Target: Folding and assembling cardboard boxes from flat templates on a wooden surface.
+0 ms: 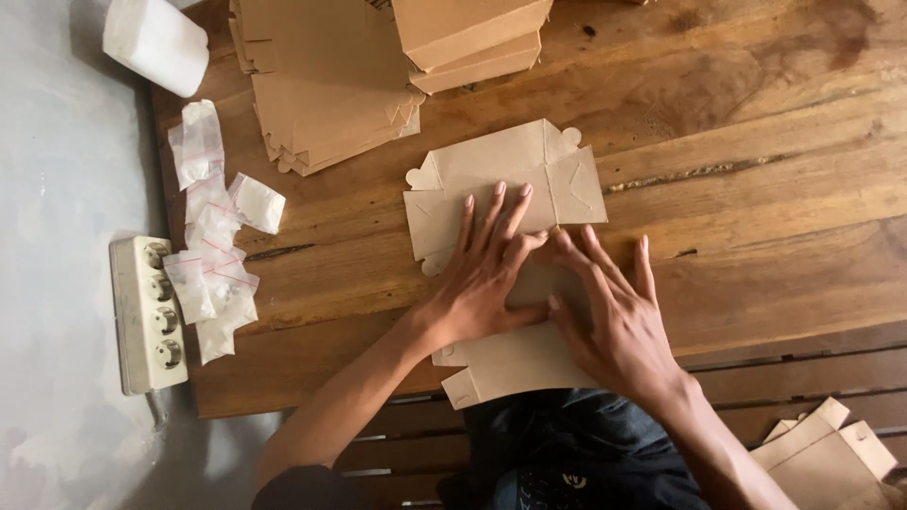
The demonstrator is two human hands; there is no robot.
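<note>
Flat brown cardboard box blank (510, 189) lies on the counter (756, 189) under both hands, left hand (477, 283) and right hand (614, 321), fingers (496, 212) spread open, pressing it flat

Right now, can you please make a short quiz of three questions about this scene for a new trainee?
1. True or false: both hands lie flat on the unfolded cardboard box blank.
2. Which thing lies left of the small plastic bags? A) a white power strip B) a metal tray C) a red cup
3. Fill in: the stack of flat blanks sits at the far side of the wooden ____.

Key
1. True: the left hand and the right hand press on it, fingers spread.
2. A, the white power strip.
3. Table.
</note>
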